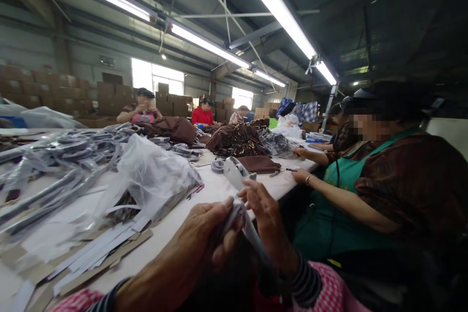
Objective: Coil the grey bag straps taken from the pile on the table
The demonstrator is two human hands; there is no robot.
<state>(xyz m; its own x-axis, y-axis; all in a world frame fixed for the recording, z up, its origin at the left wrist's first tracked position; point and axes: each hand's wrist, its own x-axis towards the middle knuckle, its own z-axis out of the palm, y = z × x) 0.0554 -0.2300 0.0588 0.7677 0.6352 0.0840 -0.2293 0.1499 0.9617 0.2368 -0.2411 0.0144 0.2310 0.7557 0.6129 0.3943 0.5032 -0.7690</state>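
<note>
My left hand [204, 234] is closed around a grey wrapped strap [238, 212], its thumb on top, near the front edge of the table. Just right of it, my right hand [265, 219] is raised with its fingers apart, close beside the strap's upper end. The strap's lower part hangs down between my hands; whether the right hand touches it is unclear. Beyond my hands a white tape dispenser [236, 171] stands on the table. A brown fabric pouch [259, 164] lies behind it, with a small grey coil [218, 165] on the left.
Plastic-wrapped grey straps [80, 148] heap on the left. A clear plastic bag [153, 170] and paper strips [98, 253] lie nearer. Brown bags [237, 139] pile farther back. A person in a green apron [343, 175] works at right; others sit across the table.
</note>
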